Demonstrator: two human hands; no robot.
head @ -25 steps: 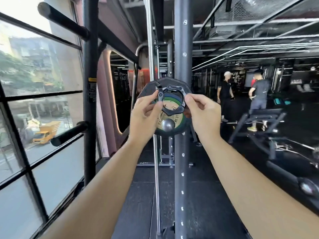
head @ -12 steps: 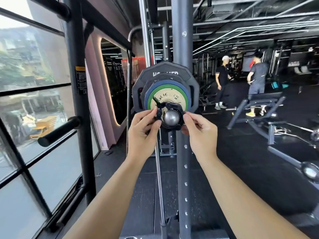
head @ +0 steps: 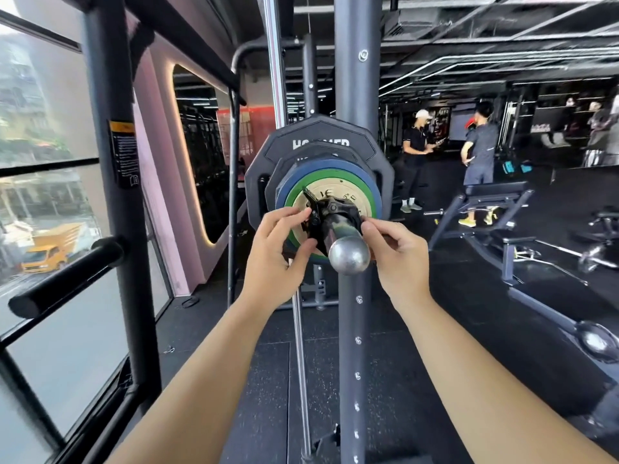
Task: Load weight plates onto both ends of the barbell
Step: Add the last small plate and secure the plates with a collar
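Note:
The barbell sleeve points at me, its rounded silver end (head: 349, 258) in the middle of the view. Stacked on it are a large black plate (head: 318, 135), a smaller black one, then blue (head: 371, 189), green (head: 294, 195) and gold (head: 348, 199) plates. A black clamp collar (head: 330, 216) sits on the sleeve close to the gold plate, its lever sticking up to the left. My left hand (head: 278, 256) pinches the collar's left side, and my right hand (head: 398, 256) pinches its right side.
A grey rack upright (head: 355, 329) stands just behind the sleeve, with a chrome guide rod (head: 298, 329) to its left. Black storage pegs (head: 67, 272) jut from a post by the window at left. A bench (head: 495, 195) and two people (head: 479, 155) are at right.
The collar has gone from in front of the sleeve's end onto the sleeve and slid toward the plates. The silver end now shows in front of my hands, and the view has come closer.

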